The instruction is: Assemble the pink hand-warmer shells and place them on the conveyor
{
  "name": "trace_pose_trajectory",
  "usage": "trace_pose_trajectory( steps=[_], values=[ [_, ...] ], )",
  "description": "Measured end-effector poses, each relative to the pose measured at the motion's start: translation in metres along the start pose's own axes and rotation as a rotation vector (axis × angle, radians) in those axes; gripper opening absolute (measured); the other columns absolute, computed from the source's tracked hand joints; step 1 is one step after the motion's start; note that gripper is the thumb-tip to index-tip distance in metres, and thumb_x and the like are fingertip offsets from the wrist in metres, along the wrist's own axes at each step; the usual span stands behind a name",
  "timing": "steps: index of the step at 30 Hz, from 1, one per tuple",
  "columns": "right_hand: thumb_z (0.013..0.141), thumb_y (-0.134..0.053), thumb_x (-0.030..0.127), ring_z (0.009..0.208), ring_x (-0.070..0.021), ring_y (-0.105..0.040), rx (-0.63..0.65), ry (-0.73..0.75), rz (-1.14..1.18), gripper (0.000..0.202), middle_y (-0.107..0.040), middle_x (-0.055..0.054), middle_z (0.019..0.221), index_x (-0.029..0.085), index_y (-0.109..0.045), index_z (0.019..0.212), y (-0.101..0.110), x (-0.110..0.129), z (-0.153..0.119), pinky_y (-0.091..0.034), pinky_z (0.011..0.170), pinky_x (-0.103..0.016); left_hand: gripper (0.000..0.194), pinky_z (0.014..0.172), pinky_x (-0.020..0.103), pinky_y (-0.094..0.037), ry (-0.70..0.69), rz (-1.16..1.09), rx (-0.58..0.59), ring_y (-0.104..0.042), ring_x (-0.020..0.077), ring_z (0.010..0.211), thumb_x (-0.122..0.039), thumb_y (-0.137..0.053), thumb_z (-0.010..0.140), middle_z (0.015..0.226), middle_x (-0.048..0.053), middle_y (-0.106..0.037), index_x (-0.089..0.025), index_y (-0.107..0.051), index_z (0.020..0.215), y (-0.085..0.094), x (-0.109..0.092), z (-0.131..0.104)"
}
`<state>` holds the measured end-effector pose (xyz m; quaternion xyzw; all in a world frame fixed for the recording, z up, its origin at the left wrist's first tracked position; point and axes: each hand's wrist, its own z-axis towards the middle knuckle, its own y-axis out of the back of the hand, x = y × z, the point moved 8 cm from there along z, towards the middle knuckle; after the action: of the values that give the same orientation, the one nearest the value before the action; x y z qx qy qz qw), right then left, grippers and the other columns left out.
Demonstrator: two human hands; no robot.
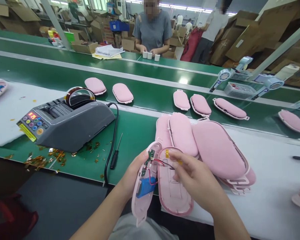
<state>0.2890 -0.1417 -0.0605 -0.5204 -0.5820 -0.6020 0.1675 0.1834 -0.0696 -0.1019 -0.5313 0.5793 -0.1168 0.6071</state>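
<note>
My left hand (133,171) is closed around the edge of a pink plastic shell half (142,208), which is tilted up on its side. Inside it sit a green circuit board (151,155) and a blue battery (146,187). Red and black wires (162,161) run from the board to a second shell half (173,196), lying inner side up at the table edge. My right hand (192,173) is over that half, thumb and fingers bent together by the wires and a piece of amber tape (167,153). What lies between those fingertips is hidden.
Pink padded cases (215,146) are piled just beyond my hands, with several more along the green belt (150,90). At left stand a grey tape dispenser (75,126), its black cord and a screwdriver (114,159). Tape scraps litter the table. A person (153,30) works opposite.
</note>
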Motion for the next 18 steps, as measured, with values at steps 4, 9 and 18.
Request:
trace_pose_trajectory(
  steps=[4,9,18],
  values=[
    [0.087,-0.046,0.014,0.093,-0.0218,-0.064,-0.021,0.132,-0.295,0.031,-0.068,-0.004,0.107,0.023,-0.064,0.111,-0.008,0.022,0.000,-0.048,0.081,-0.036,0.043,0.092,0.036,-0.047,-0.013,-0.012,0.029,-0.067,0.0266,0.095,-0.035,-0.062,0.083,0.094,0.009,-0.075,-0.014,-0.062,0.120,0.001,-0.001,0.000],
    [0.090,-0.040,0.008,0.092,-0.0252,-0.062,-0.021,0.155,-0.585,0.031,-0.068,-0.007,0.101,0.020,-0.064,0.104,-0.021,0.031,0.009,-0.043,0.072,-0.035,0.044,0.098,0.035,-0.044,-0.019,-0.054,0.034,-0.066,0.0254,0.100,-0.031,-0.062,0.084,0.099,0.008,-0.074,-0.017,-0.059,0.125,0.001,0.000,-0.005],
    [0.092,-0.047,0.011,0.085,-0.0175,-0.061,0.044,0.362,-0.514,0.022,-0.065,-0.003,0.093,0.021,-0.066,0.092,-0.029,0.043,0.012,-0.040,0.071,-0.027,0.037,0.095,0.033,-0.045,-0.083,0.013,0.015,-0.065,0.0254,0.101,-0.029,-0.065,0.081,0.098,0.009,-0.074,-0.015,-0.066,0.116,0.001,-0.007,-0.002]
  ],
)
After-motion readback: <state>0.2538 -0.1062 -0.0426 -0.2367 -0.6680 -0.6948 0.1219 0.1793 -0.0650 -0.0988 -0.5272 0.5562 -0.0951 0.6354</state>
